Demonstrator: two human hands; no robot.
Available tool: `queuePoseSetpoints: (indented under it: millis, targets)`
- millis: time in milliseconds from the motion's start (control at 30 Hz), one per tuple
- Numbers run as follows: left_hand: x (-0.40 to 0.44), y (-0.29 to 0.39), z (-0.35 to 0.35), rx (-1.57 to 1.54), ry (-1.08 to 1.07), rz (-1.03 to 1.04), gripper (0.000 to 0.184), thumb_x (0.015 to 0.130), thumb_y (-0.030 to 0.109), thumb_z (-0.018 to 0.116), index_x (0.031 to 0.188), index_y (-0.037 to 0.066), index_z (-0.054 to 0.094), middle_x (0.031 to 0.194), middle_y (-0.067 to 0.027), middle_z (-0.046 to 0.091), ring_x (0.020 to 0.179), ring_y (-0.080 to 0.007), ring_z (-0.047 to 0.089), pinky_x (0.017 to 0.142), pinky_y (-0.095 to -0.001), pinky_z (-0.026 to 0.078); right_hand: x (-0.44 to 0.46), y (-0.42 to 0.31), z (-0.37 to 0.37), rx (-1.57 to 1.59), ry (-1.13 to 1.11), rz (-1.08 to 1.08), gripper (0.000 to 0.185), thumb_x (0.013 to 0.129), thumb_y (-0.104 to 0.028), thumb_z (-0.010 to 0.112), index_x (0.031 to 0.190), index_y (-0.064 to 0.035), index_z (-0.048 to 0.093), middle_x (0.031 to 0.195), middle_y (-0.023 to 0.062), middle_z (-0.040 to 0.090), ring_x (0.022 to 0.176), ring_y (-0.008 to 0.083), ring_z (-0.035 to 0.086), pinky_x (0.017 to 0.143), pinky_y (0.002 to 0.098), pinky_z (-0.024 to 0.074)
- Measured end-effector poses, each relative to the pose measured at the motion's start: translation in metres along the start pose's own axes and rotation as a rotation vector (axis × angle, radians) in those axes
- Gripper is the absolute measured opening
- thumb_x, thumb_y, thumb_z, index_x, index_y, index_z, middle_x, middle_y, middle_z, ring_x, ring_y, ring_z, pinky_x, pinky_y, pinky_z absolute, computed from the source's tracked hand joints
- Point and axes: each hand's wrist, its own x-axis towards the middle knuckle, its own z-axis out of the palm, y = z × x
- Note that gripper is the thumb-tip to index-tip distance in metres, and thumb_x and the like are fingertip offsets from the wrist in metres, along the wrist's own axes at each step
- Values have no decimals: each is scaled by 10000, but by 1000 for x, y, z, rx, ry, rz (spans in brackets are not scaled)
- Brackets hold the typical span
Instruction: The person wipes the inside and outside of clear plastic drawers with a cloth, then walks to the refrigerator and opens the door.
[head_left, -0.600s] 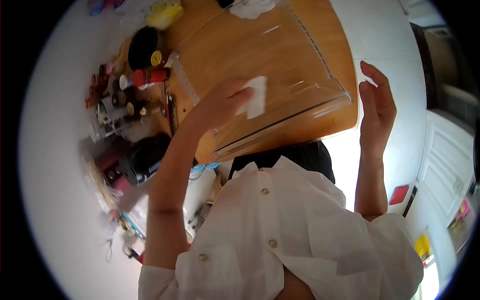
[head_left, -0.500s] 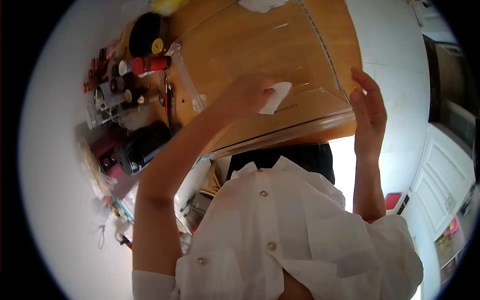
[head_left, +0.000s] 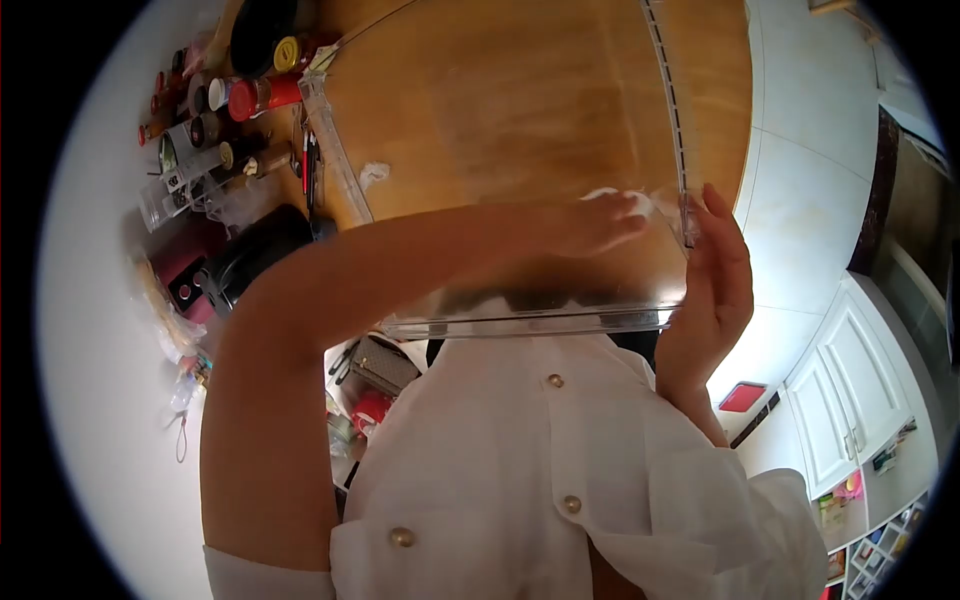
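Note:
A large clear plastic case (head_left: 530, 324) with raised edges lies on the wooden table, its near edge close to my shirt. My left hand (head_left: 600, 225) reaches across it to the right and presses a white tissue (head_left: 638, 203) against the plastic near the right edge. Part of the tissue is under the fingers. At the case's near right corner, my right hand (head_left: 718, 275) grips the edge, fingers outside and thumb toward me. A dark dashed strip (head_left: 672, 100) runs along that right edge. A small crumpled white scrap (head_left: 374, 174) rests near the left edge.
Jars with red lids (head_left: 243, 100) and yellow lids (head_left: 288, 54) crowd the wooden table's (head_left: 520, 90) left side, beside a black appliance (head_left: 262, 250). A patterned bag (head_left: 383, 362) is below at the left. White cabinets (head_left: 850, 390) stand at the right.
My left hand has moved right with the tissue, toward the right edge. My right hand has come down onto the case's corner. The near edge of the case is now closer to my shirt.

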Motion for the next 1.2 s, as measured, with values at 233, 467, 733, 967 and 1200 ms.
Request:
queuePoseSetpoints:
  millis: [233, 467, 733, 967, 1200]
  targets:
    - [14, -8, -7, -21, -77, -209, 648, 1008, 486, 237, 1455, 19, 281, 1540, -146, 239, 1433, -277, 187, 1154, -359, 159, -4, 6, 6, 183, 82, 7, 325, 858, 72, 352, 1070, 11, 591, 1309, 190, 518, 1195, 265, 523, 1003, 358, 396]
    - [31, -5, 25, -156, 284, 190, 356, 990, 208, 393, 1262, -6, 478, 1287, -184, 517, 1214, -346, 465, 991, -399, 389, -2, 9, 2, 75, 35, -25, 229, 927, 28, 373, 1046, 9, 568, 1303, 182, 518, 1195, 275, 531, 1013, 358, 404]
    - [-106, 54, 16, 57, -18, 383, 591, 1022, 360, 320, 1475, -2, 208, 1522, -183, 247, 1409, -277, 243, 1132, -377, 211, -10, 8, 11, 208, 111, -11, 265, 846, 104, 380, 949, -20, 591, 1208, 179, 575, 1132, 245, 540, 961, 322, 400]
    - [-146, 2, -12, 185, -124, -95, 608, 1026, 400, 266, 1476, -3, 194, 1555, -146, 192, 1441, -273, 168, 1155, -372, 167, -16, 9, 16, 184, 143, -55, 197, 854, 100, 413, 864, -22, 567, 1169, 172, 598, 1105, 229, 547, 937, 313, 403]
    - [-38, -40, 8, 130, 36, -559, 736, 970, 589, 245, 1419, 11, 317, 1451, -147, 362, 1346, -251, 319, 1113, -345, 235, -14, 6, 15, 225, 170, -12, 197, 866, 68, 385, 882, -29, 556, 1158, 155, 608, 1107, 239, 558, 963, 335, 406]
